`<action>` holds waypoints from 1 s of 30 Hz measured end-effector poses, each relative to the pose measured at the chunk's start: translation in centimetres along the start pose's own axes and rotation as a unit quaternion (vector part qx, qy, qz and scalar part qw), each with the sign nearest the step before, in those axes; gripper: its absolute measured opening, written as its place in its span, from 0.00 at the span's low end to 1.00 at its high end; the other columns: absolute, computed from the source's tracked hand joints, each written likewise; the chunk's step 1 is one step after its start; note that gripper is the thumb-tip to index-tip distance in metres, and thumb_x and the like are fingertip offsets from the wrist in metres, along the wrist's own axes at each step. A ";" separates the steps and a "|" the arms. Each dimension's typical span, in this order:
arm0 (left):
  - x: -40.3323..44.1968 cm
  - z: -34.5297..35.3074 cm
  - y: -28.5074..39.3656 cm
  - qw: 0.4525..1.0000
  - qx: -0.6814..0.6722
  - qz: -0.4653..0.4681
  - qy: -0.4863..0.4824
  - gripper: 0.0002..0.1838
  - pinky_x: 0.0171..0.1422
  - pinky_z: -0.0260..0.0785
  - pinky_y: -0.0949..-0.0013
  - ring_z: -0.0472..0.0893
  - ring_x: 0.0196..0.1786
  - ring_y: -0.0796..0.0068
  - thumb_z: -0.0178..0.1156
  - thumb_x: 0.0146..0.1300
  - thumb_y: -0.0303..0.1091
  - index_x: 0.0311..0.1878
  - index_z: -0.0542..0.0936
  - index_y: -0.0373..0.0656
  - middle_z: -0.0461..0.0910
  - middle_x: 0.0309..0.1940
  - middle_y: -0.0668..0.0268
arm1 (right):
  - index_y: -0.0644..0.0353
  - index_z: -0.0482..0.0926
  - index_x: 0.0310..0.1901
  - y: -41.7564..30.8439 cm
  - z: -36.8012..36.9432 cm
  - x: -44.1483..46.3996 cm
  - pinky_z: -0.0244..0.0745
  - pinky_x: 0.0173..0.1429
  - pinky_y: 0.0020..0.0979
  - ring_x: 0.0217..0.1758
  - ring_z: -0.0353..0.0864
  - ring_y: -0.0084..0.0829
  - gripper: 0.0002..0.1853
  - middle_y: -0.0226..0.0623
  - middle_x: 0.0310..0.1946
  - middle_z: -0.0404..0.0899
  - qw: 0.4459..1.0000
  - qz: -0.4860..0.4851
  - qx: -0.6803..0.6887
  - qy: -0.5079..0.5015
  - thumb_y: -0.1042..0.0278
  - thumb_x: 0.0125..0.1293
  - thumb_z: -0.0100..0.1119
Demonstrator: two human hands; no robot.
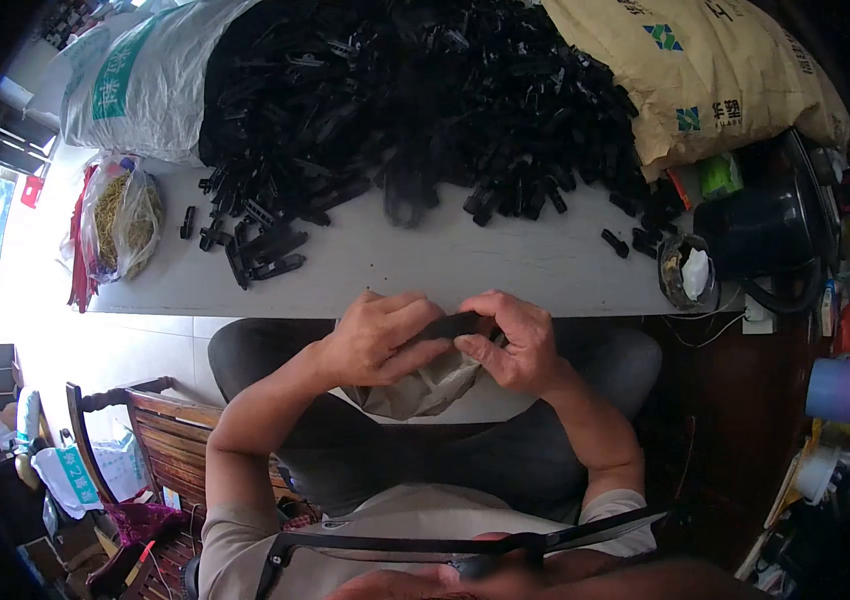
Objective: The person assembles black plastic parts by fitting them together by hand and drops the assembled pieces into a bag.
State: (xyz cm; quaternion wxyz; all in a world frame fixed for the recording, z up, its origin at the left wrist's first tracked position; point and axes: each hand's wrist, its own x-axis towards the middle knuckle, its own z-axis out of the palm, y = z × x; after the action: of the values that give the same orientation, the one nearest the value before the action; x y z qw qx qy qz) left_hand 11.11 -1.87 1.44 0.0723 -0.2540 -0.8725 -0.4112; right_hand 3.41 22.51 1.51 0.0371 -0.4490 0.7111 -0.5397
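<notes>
My left hand (377, 338) and my right hand (515, 342) meet just in front of the table's near edge. Between them is a small black plastic piece (453, 325), gripped by the fingers of both hands; its far side is partly covered by them. Below the hands, over my lap, a beige bag or cloth (415, 390) shows in part. A large heap of black plastic pieces (395, 100), looking like clips, covers the back of the table. Several loose black pieces (265, 255) lie at the heap's left front, others at the right.
A white sack (160, 90) and a tan sack (705, 80) flank the heap on the grey table (345, 280). A clear bag (125, 220) of small brassy items stands left. At right are a jar (687, 272) and a dark container (755, 230). A wooden chair (175, 440) stands lower left.
</notes>
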 end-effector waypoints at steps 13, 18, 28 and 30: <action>0.9 -2.2 -2.0 1.000 -0.010 -0.005 -0.004 0.15 0.43 0.78 0.55 0.86 0.39 0.49 0.67 0.72 0.38 0.53 0.83 0.38 0.81 0.35 0.55 | 0.62 0.85 0.48 -0.1 -0.9 0.6 0.85 0.41 0.37 0.36 0.90 0.35 0.13 0.40 0.36 0.88 0.987 0.113 0.011 -0.115 0.65 0.68 0.75; 2.2 -2.2 -4.1 0.951 0.190 -0.205 0.128 0.16 0.48 0.79 0.47 0.87 0.46 0.46 0.58 0.77 0.35 0.65 0.80 0.47 0.80 0.55 0.53 | 0.62 0.84 0.55 0.7 0.4 0.4 0.86 0.43 0.40 0.38 0.91 0.44 0.17 0.41 0.37 0.89 0.988 0.095 -0.003 -0.118 0.68 0.67 0.74; 3.4 -1.3 -3.5 0.934 0.256 -0.219 0.118 0.18 0.51 0.80 0.50 0.86 0.49 0.50 0.65 0.71 0.37 0.61 0.81 0.45 0.80 0.55 0.56 | 0.58 0.81 0.64 3.5 0.2 4.1 0.84 0.43 0.46 0.44 0.88 0.47 0.22 0.42 0.46 0.81 0.915 0.126 -0.375 0.076 0.68 0.69 0.69; 3.0 -1.2 -3.3 0.932 0.262 -0.221 0.116 0.18 0.53 0.80 0.50 0.86 0.51 0.50 0.66 0.69 0.35 0.61 0.81 0.45 0.80 0.55 0.57 | 0.58 0.82 0.62 3.6 0.4 3.9 0.84 0.46 0.47 0.46 0.88 0.48 0.21 0.42 0.47 0.81 0.909 0.133 -0.389 0.067 0.66 0.69 0.70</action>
State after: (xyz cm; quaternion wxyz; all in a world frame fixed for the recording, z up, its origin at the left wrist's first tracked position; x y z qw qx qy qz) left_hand 6.77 -3.33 0.96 0.1443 0.0227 -0.9687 -0.2004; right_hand -0.80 19.61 0.13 -0.1167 -0.2921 0.9185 -0.2396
